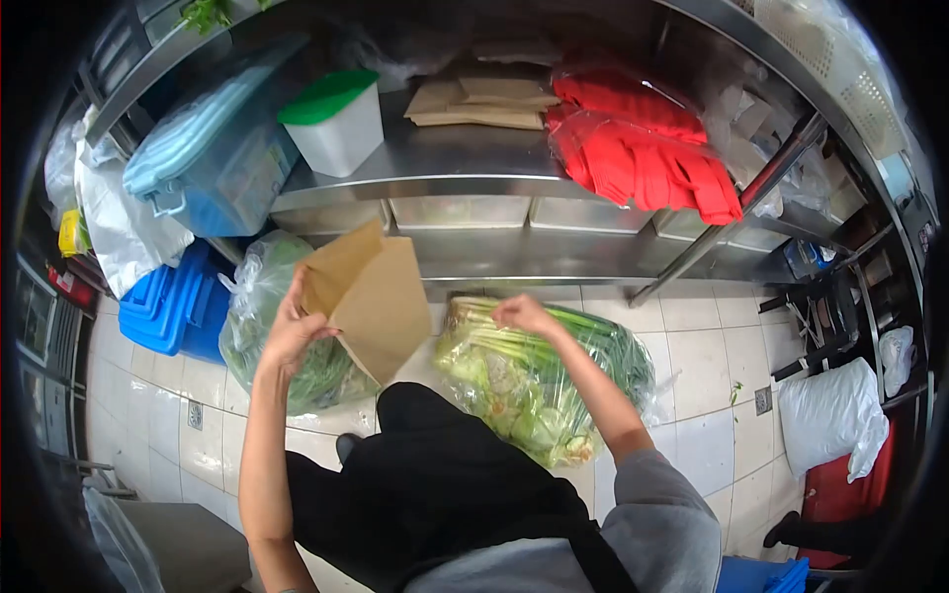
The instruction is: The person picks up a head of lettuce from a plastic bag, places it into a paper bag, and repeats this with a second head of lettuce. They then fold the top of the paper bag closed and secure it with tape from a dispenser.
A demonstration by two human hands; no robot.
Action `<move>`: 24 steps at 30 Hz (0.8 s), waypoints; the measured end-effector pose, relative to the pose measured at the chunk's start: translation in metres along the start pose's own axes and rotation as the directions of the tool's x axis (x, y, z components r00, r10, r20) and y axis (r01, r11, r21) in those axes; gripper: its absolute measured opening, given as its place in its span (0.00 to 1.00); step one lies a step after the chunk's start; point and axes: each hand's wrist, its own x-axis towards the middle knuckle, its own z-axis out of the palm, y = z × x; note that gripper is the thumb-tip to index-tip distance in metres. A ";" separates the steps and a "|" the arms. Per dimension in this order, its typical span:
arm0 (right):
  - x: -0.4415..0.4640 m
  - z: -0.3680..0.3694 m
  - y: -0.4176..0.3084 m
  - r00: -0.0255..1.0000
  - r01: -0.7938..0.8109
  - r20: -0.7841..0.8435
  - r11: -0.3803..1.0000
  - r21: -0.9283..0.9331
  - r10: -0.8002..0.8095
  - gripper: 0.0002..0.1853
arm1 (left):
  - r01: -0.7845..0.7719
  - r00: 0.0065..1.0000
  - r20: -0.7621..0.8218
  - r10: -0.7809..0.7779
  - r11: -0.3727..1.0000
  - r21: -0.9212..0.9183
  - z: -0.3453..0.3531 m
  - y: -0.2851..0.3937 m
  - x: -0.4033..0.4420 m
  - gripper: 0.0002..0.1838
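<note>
Well, from the head camera, taking the middle of the view as the clock's centre, the left hand (297,326) sits at nine o'clock, its fingers and thumb clamped on the near edge of a brown paper bag (390,306). That bag is held up just left of centre, tilted, its mouth gaping toward eleven. The right hand (522,313) is just off centre toward four, well apart from the left, its fingers bunched together over the pale stalk ends in a clear plastic bag of green vegetables (514,395) — whether they grip anything I cannot tell.

The clear bag lies toward five o'clock on the tiled floor (697,371), with long green stalks and pale leafy heads showing through the film. Between eight and nine, partly behind the left hand, stands another plastic bag of greens (252,341), beside a blue lidded bin (163,311) at nine.

Above, a steel shelf (425,158) runs across from ten to two. It carries a light-blue lidded tub (222,148) at ten, a white container with a green lid (341,128) at eleven, flat brown paper (484,104) at twelve, and red items in clear wrapping (633,148) between one and two. Toward four — well apart — rests a white sack (825,420).
</note>
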 end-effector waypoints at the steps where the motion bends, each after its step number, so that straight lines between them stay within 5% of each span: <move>1: 0.011 0.009 0.049 0.997 -0.043 0.057 0.968 -0.245 0.058 0.11 | -0.003 1.000 -0.017 0.003 1.000 -0.001 0.001 0.002 -0.004 0.48; 5: 0.026 0.068 0.131 0.980 -0.097 0.084 0.795 -0.598 0.183 0.23 | -0.017 0.997 -0.070 0.019 0.999 0.027 0.008 0.003 -0.012 0.49; 11: 0.046 0.122 0.131 0.982 -0.140 0.039 0.850 -0.508 0.185 0.39 | -0.034 0.987 -0.157 0.039 0.999 0.035 -0.009 -0.001 -0.023 0.49; 14: 0.058 0.145 0.113 0.926 -0.248 0.043 0.690 -0.680 0.376 0.44 | -0.005 0.989 -0.145 0.009 1.000 0.026 -0.020 -0.006 -0.023 0.49; 17: 0.054 0.178 0.112 0.881 -0.444 -0.191 0.616 -0.651 0.433 0.49 | -0.007 0.984 -0.179 0.008 1.000 0.006 -0.012 -0.001 -0.025 0.49; 21: 0.060 0.166 0.112 0.901 -0.389 -0.123 0.650 -0.653 0.415 0.44 | -0.008 0.985 -0.172 0.008 1.000 0.001 -0.010 0.003 -0.023 0.48; 24: 0.071 0.135 0.114 0.938 -0.196 0.038 0.618 -0.761 0.345 0.39 | 0.004 0.992 -0.127 -0.006 1.000 -0.012 -0.011 0.000 -0.018 0.48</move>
